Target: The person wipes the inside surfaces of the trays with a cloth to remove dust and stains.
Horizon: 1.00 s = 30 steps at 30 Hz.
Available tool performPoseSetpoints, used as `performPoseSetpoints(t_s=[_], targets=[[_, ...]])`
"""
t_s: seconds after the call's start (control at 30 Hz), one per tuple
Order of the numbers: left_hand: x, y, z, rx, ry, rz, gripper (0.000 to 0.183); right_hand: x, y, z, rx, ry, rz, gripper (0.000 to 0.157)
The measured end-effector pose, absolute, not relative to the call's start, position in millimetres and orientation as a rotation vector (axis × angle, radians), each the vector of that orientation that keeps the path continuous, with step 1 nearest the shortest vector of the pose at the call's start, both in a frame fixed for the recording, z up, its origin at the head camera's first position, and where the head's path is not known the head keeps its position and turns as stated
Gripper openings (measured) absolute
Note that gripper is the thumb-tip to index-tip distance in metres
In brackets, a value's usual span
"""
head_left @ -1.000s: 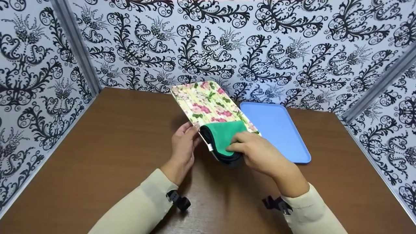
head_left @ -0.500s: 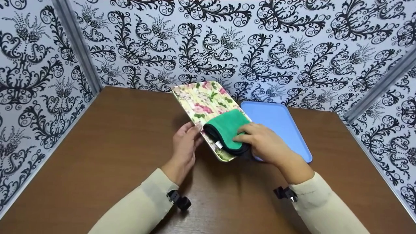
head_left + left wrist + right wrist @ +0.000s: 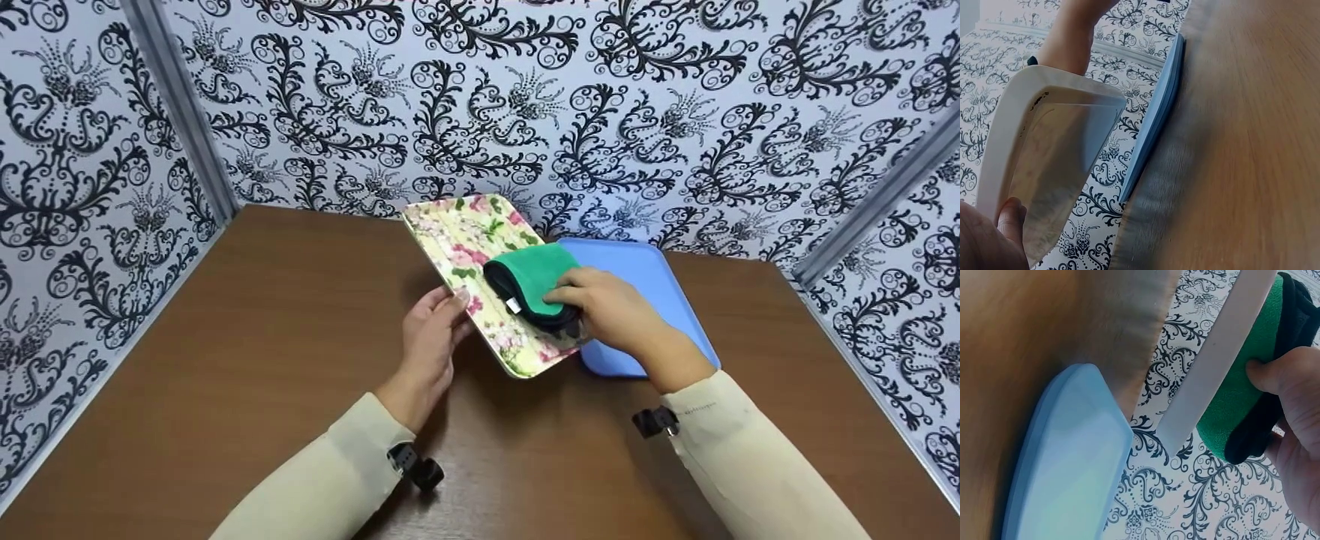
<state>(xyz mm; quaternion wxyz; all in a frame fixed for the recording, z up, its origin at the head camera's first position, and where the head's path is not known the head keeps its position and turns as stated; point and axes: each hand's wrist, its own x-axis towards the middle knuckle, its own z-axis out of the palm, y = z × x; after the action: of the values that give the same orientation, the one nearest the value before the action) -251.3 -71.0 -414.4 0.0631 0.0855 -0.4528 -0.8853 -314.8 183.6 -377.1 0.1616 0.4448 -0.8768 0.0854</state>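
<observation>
My left hand [image 3: 431, 330] grips the left edge of a floral tray [image 3: 465, 259], thumb on top, and holds it tilted above the table. In the left wrist view the tray's pale underside [image 3: 1053, 146] shows, with fingers against it. My right hand [image 3: 611, 311] pinches a folded green cloth [image 3: 536, 270] with black edging and a white tag. The cloth lies over the middle right of the tray's patterned face. In the right wrist view the thumb presses the green side of the cloth [image 3: 1241, 399], close beside the tray's pale rim [image 3: 1219, 354].
A blue tray [image 3: 630, 259] lies on the brown table [image 3: 300, 315] at the back right, partly behind the floral one. Patterned wall panels [image 3: 480, 105] enclose the table at the back and both sides. Black straps with small devices circle both wrists.
My right hand has slid the green cloth up the tray, away from me, uncovering the near end of the floral face. The left hand keeps its grip, almost unmoved.
</observation>
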Motion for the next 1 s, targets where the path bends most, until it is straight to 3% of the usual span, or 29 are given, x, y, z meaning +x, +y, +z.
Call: performPoseSetpoints(t_s=[0.7, 1.0], targets=[[-251, -70, -416, 0.269, -1.39, -2.674, 0.031, -317, 156, -369, 1.247, -2.525, 0.227, 0.039], [-251, -70, -414, 0.274, -1.376, -2.684, 0.03, -304, 136, -360, 1.349, -2.462, 0.124, 0.045]])
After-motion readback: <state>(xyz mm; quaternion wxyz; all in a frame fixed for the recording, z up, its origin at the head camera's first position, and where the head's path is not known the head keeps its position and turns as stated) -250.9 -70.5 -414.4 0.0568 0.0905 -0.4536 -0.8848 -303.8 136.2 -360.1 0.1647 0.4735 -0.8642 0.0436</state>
